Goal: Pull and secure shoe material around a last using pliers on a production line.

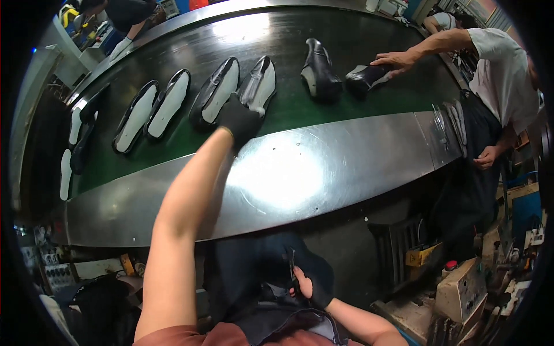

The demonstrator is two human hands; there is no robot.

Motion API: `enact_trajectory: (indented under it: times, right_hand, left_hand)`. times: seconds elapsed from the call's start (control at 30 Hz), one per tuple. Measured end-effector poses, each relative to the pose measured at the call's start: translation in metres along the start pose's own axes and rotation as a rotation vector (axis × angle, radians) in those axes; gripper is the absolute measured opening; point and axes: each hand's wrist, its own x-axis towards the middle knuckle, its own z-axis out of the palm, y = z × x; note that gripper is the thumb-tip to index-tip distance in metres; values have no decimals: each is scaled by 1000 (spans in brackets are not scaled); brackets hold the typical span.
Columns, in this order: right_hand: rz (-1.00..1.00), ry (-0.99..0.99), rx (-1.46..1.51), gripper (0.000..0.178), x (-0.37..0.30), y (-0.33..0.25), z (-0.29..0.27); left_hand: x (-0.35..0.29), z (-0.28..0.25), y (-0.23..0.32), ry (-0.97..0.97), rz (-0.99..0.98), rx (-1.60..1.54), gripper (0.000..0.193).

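Note:
My left hand (241,119), in a black glove, reaches over the table edge and grips the near end of a black shoe (265,83). This shoe lies with its pale sole side upward. Just left of it rests another black shoe (214,92), also sole up. Low in front of my body, my right hand (304,285), in a black glove that bares the fingers, is closed around a slim dark hand tool (291,259) that looks like pincers. Part of the tool is hidden by the fingers.
A green conveyor belt (369,108) runs behind a metal ledge (358,147). More black shoes (167,104) lie at left. At right, a co-worker's hand (398,63) holds a dark shoe (365,81) beside a black shoe (321,75). A control box with a red button (451,265) stands lower right.

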Motion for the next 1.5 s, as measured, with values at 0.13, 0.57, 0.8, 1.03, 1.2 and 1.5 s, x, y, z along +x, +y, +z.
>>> enact_trajectory:
  times: [0.13,0.57,0.8,1.03,1.2,1.5]
  right_hand:
    - [-56,-6,-90,63,-19,-17,12]
    - [-425,17,-99,48,-77,67,2]
    - [-552,-181,-249,46,-144,37,32]
    - [-779,-266,-349,48,-115,20,48]
    - [-541,-428,-276,54,-97,-6,60]
    - [-1130,-87,-672,19,-90,75,79]
  left_hand:
    - [-54,-77,-22,-334,377,32,50]
    - [-423,-158,-130,-197,148,-824,58]
    - [-376,-95,-81,-247,448,-597,37]
    - [-356,-72,-61,-509,-87,-1338,87]
    - [-364,-65,-72,-431,-35,-1330,89]
    - [-416,-88,-81,-393,137,-1473,81]
